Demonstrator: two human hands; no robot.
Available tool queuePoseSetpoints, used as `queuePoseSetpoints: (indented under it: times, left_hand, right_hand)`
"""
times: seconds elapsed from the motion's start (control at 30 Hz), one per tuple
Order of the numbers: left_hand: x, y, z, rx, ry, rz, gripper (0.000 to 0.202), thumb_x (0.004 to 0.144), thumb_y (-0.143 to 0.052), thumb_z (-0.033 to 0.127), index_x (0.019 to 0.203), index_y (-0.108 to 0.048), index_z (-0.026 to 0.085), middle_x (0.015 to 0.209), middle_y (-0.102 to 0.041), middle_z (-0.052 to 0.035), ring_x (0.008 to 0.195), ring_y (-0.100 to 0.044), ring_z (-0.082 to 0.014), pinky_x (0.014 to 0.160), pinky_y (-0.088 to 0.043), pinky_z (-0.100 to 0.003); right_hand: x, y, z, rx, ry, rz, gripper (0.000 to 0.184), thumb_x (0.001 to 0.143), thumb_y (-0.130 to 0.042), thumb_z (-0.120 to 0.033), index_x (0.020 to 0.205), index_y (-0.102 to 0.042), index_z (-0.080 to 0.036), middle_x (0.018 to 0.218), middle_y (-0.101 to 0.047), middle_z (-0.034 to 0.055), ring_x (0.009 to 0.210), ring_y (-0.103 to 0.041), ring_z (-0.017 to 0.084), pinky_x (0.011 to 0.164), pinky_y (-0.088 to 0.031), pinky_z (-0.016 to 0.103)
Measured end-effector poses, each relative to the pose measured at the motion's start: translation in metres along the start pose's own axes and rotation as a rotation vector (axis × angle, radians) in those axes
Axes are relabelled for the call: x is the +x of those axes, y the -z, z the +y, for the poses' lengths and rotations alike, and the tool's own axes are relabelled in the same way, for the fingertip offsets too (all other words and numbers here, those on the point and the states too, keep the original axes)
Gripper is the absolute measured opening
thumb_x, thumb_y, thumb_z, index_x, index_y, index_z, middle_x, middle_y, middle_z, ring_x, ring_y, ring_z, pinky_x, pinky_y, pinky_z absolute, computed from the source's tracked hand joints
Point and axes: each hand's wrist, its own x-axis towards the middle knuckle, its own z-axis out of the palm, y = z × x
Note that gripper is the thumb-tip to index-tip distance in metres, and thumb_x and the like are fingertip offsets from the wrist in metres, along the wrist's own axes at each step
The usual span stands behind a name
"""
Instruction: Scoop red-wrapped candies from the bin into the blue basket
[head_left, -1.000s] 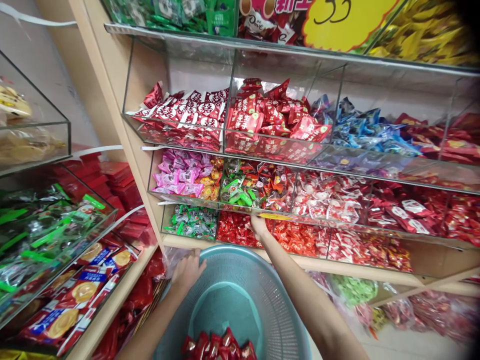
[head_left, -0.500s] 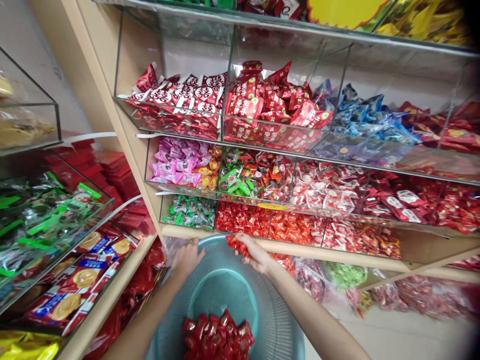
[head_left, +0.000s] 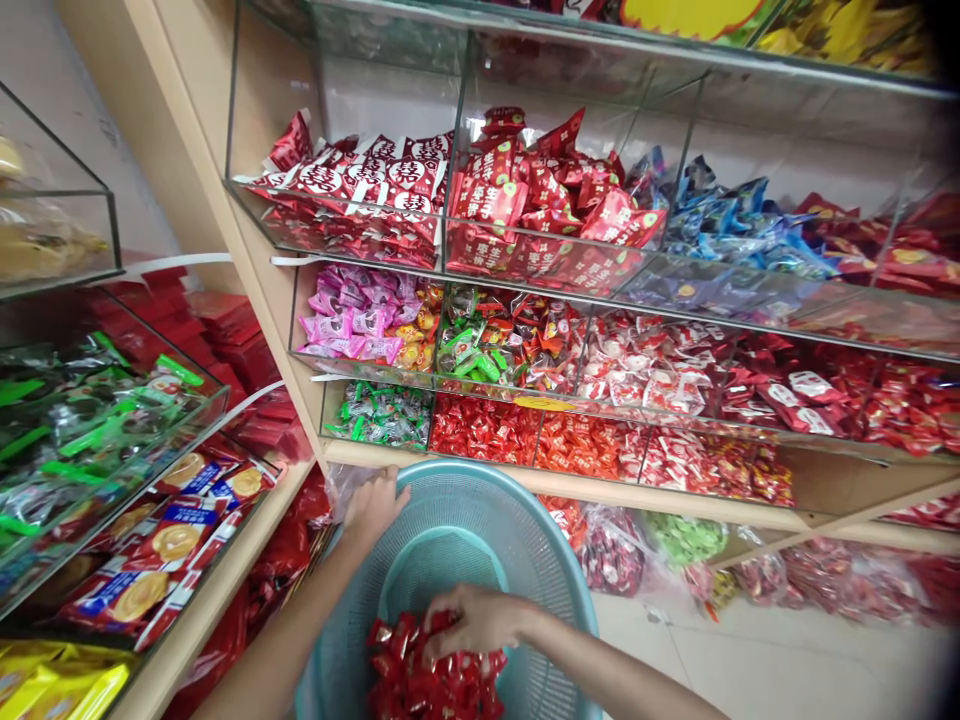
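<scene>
A blue-green plastic basket (head_left: 559,560) with mesh-like sides stands below the shelves. My left hand (head_left: 375,508) is closed over its far-left rim. Inside, a heap of red wrapped candies (head_left: 409,675) lies toward the near side. My right hand (head_left: 480,618) is down in the basket, right over this heap, somewhat blurred. Its thumb and fingers are apart, with red wrappers showing between them; some fingertips are hidden. Just beyond the basket, a low clear bin holds similar red candies (head_left: 484,428).
Clear shelf bins hold pink-wrapped candies (head_left: 352,310), red pouches (head_left: 555,200) and blue packets (head_left: 742,225). At left are green-wrapped packets (head_left: 97,420) and biscuit packs (head_left: 176,540) behind a wooden edge. Plastic bags of sweets (head_left: 611,545) lie on the floor at right.
My right hand has moved from the basket's far rim, where it held red candies, down and nearer, onto the heap inside. My left hand stays on the rim.
</scene>
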Motion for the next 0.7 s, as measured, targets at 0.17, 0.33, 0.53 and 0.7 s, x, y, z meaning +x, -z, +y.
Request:
queuePoseSetpoints:
  times: [0.17,0.33,0.53,0.7]
  left_hand:
    - [-0.001,0.003,0.001,-0.003,-0.001,0.001,0.039,0.089,-0.029,0.041,0.11,-0.048,0.014,0.101,-0.066,-0.0161,0.085,-0.065,-0.0284,0.068,-0.048,-0.037]
    - [-0.002,0.004,0.0,-0.008,0.003,0.006,0.038,0.089,-0.031,0.04,0.11,-0.049,0.015,0.102,-0.066,-0.0143,0.086,-0.065,-0.0271,0.069,-0.048,-0.036]
    - [-0.001,0.001,-0.001,-0.006,-0.004,0.018,0.038,0.089,-0.03,0.041,0.109,-0.049,0.015,0.101,-0.066,-0.0142,0.086,-0.065,-0.0274,0.069,-0.048,-0.036]
    - [0.0,-0.001,-0.001,0.003,-0.009,0.016,0.039,0.089,-0.03,0.041,0.11,-0.048,0.015,0.099,-0.066,-0.0148,0.084,-0.065,-0.0275,0.068,-0.048,-0.036]
  right_hand:
    - [0.01,-0.028,-0.02,-0.343,0.031,-0.199,0.031,0.073,-0.062,-0.039,0.1,-0.066,-0.026,0.068,-0.062,-0.0028,0.058,-0.059,0.015,0.051,-0.045,0.024]
    - [0.021,-0.044,-0.021,-0.629,0.128,-0.179,0.04,0.073,-0.062,-0.044,0.107,-0.064,-0.022,0.103,-0.068,0.0089,0.096,-0.062,0.027,0.074,-0.048,0.034]
    - [0.016,-0.036,-0.014,-0.483,0.183,-0.091,0.034,0.074,-0.061,-0.047,0.096,-0.067,-0.022,0.088,-0.07,0.0048,0.082,-0.063,0.021,0.066,-0.045,0.027]
    - [0.002,-0.011,-0.003,-0.165,0.168,0.015,0.027,0.072,-0.063,-0.04,0.093,-0.067,-0.023,0.072,-0.063,-0.0021,0.06,-0.052,0.012,0.052,-0.038,0.021]
